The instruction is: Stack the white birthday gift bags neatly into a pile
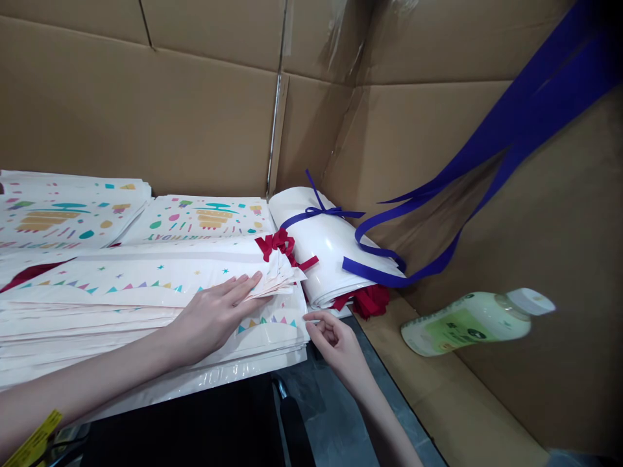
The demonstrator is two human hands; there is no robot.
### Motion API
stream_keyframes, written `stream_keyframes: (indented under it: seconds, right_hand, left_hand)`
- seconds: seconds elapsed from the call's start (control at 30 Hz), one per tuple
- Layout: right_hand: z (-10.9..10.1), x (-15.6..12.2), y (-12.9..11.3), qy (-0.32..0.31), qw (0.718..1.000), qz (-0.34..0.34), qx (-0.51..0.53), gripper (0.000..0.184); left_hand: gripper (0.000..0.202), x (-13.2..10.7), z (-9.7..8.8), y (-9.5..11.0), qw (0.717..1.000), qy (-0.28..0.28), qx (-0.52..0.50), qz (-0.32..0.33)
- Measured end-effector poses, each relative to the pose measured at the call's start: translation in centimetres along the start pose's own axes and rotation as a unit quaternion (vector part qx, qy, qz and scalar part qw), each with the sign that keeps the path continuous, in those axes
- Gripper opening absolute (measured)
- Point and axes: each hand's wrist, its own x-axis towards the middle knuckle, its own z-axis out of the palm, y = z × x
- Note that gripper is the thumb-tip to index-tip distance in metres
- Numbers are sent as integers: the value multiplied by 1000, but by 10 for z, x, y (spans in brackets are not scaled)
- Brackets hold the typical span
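Observation:
White plastic bags (146,272) printed with stars and colored pennants lie in a thick, layered stack. My left hand (214,314) rests flat on the folded-over part of the stack, fingers stretched out. Just beyond its fingertips, red ribbon (277,244) sits bunched at the folded end. At the stack's right edge is my right hand (335,340), its fingers curled and thumb and index finger closed at the corner of a printed bag (285,318). Behind it lies a rolled white bundle (326,243) tied with a blue ribbon bow (318,211), red ribbon showing at its lower end.
Flat stacks of birthday-print bags (209,217) lie at the back left. Long blue ribbons (467,175) hang from the upper right. A white-capped bottle (467,324) leans at the right by the cardboard wall (195,97). A black chair (185,421) stands below the stack.

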Motion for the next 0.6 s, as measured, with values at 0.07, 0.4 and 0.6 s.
stream_keyframes:
  seconds: [0.07, 0.4, 0.6]
  right_hand:
    - [0, 1, 2, -2, 1000, 4, 6, 45]
    - [7, 6, -7, -19, 999, -2, 49, 41]
    - [11, 12, -36, -32, 995, -12, 96, 47]
  left_hand:
    - [59, 0, -1, 0, 1000, 5, 4, 2]
    - [52, 1, -3, 1, 1000, 13, 10, 13]
    - [67, 2, -8, 4, 1000, -4, -16, 23]
